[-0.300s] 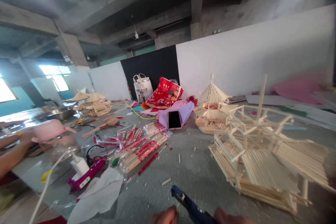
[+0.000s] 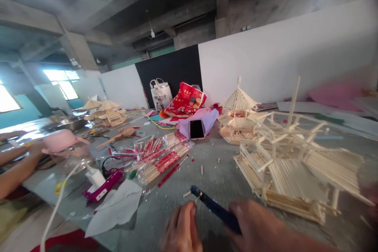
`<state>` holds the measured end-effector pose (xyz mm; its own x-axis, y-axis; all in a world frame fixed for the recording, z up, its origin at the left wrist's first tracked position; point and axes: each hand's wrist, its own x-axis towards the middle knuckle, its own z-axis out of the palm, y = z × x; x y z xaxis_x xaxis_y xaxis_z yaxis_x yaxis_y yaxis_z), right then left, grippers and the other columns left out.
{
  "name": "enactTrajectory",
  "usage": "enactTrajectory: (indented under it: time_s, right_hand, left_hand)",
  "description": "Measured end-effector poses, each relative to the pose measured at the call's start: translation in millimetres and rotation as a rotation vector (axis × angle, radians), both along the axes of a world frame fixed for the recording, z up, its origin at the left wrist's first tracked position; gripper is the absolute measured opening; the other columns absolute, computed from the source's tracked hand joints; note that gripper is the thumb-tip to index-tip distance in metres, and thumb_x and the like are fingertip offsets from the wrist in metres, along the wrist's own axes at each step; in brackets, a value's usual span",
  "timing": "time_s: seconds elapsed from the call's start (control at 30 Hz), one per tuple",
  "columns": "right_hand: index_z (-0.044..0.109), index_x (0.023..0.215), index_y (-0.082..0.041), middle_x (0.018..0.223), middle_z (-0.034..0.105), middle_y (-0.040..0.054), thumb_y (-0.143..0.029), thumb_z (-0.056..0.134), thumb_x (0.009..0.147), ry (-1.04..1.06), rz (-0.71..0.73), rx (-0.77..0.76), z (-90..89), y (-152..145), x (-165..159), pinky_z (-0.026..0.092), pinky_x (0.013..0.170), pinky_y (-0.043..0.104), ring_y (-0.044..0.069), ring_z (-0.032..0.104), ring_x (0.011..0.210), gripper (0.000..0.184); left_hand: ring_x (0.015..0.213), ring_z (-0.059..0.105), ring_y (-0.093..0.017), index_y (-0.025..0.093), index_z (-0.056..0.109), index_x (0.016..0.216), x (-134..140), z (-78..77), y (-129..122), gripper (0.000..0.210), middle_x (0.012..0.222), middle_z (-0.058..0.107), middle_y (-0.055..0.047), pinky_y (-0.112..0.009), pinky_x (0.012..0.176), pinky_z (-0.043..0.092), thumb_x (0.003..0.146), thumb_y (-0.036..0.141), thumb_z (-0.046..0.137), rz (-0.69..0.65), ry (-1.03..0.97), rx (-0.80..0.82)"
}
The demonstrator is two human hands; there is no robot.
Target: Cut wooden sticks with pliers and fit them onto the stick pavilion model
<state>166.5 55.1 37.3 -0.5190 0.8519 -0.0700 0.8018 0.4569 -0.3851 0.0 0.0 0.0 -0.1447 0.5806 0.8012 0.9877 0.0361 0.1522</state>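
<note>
Yellow characters on crumpled red plastic bag at the table's far edge, too blurred to read, dark print on white tote bag beside it, illegible

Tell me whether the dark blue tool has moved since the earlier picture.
Yes. The dark blue tool, held in the right hand, now has its tip closer to the small loose stick piece on the table, further up and away from the person.

right hand gripping blue tool
</note>
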Motion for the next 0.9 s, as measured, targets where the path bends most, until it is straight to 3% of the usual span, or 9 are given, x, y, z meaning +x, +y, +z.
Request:
enactTrajectory:
  time_s: [0.2,0.27,0.33,0.43,0.57,0.8,0.9]
  right_hand:
    - [0.059,0.089,-0.013,0.089,0.060,0.0135,-0.037,0.048,0.075,0.052,-0.044,-0.176,15.5,4.8,-4.8,0.045,0.069,0.034,0.025,0.059,0.081,0.029]
    - [0.057,0.082,-0.013,0.071,0.062,0.0105,-0.040,0.047,0.074,0.038,-0.046,-0.306,18.6,6.4,-5.6,0.047,0.057,0.031,0.023,0.061,0.065,0.030]
    - [0.053,0.071,-0.016,0.048,0.054,0.0029,-0.042,0.047,0.072,0.069,-0.046,-0.492,19.3,8.0,-5.6,0.042,0.039,0.024,0.018,0.055,0.043,0.027]
    - [0.046,0.059,-0.018,0.038,0.046,-0.0018,-0.044,0.047,0.071,0.194,-0.024,-0.651,15.5,9.0,-4.8,0.035,0.030,0.018,0.012,0.047,0.033,0.029]
    - [0.043,0.057,-0.019,0.033,0.041,-0.0032,-0.045,0.043,0.074,0.176,-0.086,-0.630,11.9,6.0,-5.3,0.034,0.028,0.020,0.012,0.043,0.029,0.032]
    - [0.041,0.054,-0.018,0.032,0.037,-0.0034,-0.050,0.048,0.073,0.105,-0.122,-0.500,17.9,2.7,-8.0,0.031,0.027,0.018,0.012,0.043,0.028,0.037]
    - [0.041,0.055,-0.018,0.035,0.039,-0.0034,-0.053,0.047,0.073,0.117,-0.128,-0.492,16.3,1.4,-8.1,0.031,0.027,0.017,0.011,0.044,0.029,0.040]
  left_hand:
    - [0.063,0.063,-0.015,0.020,0.057,0.086,-4.7,13.6,4.4,0.023,0.069,0.065,0.000,-0.024,0.055,0.046,0.082,0.009,0.038,-0.022,0.073,-0.267]
    - [0.065,0.062,-0.016,0.020,0.057,0.085,-6.0,16.1,3.6,0.023,0.070,0.065,0.000,-0.025,0.055,0.045,0.081,0.008,0.039,-0.018,0.088,-0.318]
    - [0.067,0.062,-0.016,0.021,0.056,0.086,-6.6,16.7,2.2,0.021,0.071,0.064,0.000,-0.026,0.058,0.045,0.081,0.008,0.040,-0.028,0.099,-0.332]
    - [0.069,0.060,-0.017,0.020,0.056,0.086,-5.2,17.9,0.7,0.021,0.073,0.062,-0.002,-0.029,0.062,0.045,0.079,0.006,0.042,-0.040,0.112,-0.335]
    - [0.073,0.057,-0.019,0.018,0.056,0.088,-0.4,25.1,1.2,0.025,0.077,0.060,-0.004,-0.032,0.067,0.046,0.074,0.002,0.043,-0.067,0.170,-0.413]
    - [0.072,0.057,-0.021,0.018,0.056,0.079,1.2,36.2,0.0,0.020,0.072,0.058,-0.005,-0.034,0.067,0.047,0.080,0.006,0.040,-0.053,0.275,-0.468]
    - [0.073,0.058,-0.021,0.017,0.057,0.080,-4.4,39.7,-5.4,0.021,0.073,0.061,-0.005,-0.033,0.067,0.045,0.084,0.012,0.037,-0.042,0.183,-0.465]
